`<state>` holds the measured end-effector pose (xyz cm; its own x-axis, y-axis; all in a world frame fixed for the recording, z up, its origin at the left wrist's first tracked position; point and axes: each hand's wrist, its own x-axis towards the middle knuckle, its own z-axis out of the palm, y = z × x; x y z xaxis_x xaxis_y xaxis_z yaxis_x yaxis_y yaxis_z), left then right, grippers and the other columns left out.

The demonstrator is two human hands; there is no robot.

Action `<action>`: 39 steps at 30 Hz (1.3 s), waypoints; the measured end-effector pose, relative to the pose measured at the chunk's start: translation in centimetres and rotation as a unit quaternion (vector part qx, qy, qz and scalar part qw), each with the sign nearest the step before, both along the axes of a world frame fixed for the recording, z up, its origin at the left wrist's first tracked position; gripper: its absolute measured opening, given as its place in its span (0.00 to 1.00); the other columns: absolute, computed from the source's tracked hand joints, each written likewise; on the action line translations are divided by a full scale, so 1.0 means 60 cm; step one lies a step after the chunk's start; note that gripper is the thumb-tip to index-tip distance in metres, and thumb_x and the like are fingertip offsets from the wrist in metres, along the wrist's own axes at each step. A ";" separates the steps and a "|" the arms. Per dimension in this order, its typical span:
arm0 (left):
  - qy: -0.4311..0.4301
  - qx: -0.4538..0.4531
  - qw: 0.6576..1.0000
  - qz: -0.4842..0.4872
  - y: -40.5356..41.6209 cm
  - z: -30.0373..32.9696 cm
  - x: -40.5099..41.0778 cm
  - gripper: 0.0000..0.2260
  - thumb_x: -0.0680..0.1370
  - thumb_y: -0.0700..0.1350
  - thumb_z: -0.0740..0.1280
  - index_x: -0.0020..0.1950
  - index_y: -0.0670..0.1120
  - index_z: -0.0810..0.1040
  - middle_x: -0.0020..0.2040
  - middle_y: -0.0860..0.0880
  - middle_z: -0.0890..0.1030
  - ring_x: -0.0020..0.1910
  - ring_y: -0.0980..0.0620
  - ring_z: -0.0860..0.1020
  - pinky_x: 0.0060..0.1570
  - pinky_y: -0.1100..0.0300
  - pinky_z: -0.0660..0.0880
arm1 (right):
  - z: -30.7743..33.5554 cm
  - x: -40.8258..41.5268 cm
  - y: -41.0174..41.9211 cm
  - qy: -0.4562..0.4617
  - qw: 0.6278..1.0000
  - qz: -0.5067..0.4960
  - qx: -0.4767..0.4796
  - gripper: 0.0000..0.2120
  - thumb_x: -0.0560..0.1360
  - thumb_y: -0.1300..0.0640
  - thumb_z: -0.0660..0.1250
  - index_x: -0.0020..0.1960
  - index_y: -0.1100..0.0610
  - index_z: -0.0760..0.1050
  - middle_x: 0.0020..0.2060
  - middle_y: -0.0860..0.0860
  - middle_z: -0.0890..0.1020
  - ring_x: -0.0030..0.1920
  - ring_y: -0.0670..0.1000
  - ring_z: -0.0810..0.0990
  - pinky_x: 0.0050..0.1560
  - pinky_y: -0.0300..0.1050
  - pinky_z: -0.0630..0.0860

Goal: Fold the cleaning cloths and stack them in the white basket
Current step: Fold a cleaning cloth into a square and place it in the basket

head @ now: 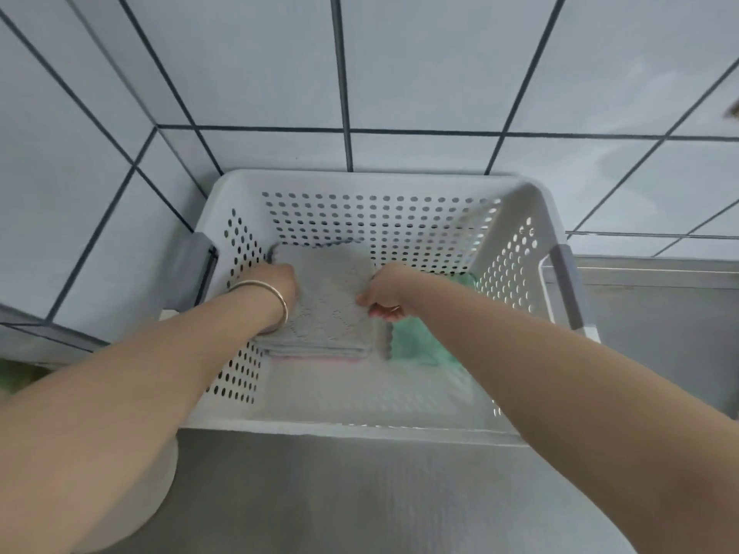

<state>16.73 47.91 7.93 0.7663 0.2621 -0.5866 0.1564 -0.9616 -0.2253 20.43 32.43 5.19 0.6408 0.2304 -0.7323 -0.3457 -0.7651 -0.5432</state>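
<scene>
The white perforated basket stands against the tiled wall with both my arms reaching into it. Inside lies a folded grey cloth on top of a stack, with a pink cloth edge showing beneath it. My left hand grips the grey cloth's left edge; a metal bangle is on that wrist. Along the cloth's right edge, my right hand pinches it with curled fingers. A green cloth lies to the right in the basket, partly hidden under my right arm.
The basket sits on a steel counter in a corner of white tiled walls. Grey handles stick out at the basket's sides. A pale round object shows under my left arm.
</scene>
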 end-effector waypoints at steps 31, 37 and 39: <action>-0.190 -0.217 0.870 -0.399 -0.619 0.148 -0.220 0.12 0.76 0.42 0.59 0.58 0.47 0.74 0.51 0.43 0.80 0.52 0.41 0.79 0.40 0.54 0.70 | 0.139 -0.352 -0.508 -0.463 0.835 -0.258 -0.145 0.09 0.75 0.63 0.56 0.47 0.61 0.75 0.42 0.58 0.80 0.41 0.62 0.77 0.34 0.47 0.63; -0.026 -0.244 0.874 -0.420 -0.773 -0.027 -0.254 0.11 0.79 0.47 0.56 0.52 0.47 0.77 0.52 0.44 0.79 0.53 0.42 0.78 0.42 0.56 0.70 | -0.001 -0.440 -0.680 -0.293 0.914 -0.210 -0.183 0.11 0.76 0.59 0.55 0.53 0.55 0.74 0.51 0.52 0.80 0.50 0.57 0.78 0.41 0.46 0.69; -0.020 -0.277 0.878 -0.390 -0.816 -0.075 -0.252 0.10 0.78 0.47 0.58 0.53 0.49 0.79 0.56 0.48 0.78 0.57 0.45 0.75 0.49 0.57 0.71 | -0.034 -0.451 -0.745 -0.261 0.924 -0.189 -0.205 0.12 0.78 0.57 0.55 0.57 0.53 0.74 0.54 0.51 0.79 0.53 0.56 0.78 0.44 0.45 0.69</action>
<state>1.58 -1.07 3.42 0.6079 -0.6691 -0.4274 -0.6017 -0.7395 0.3019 -6.61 -12.26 3.13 0.9095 -0.3110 -0.2758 -0.4032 -0.8217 -0.4028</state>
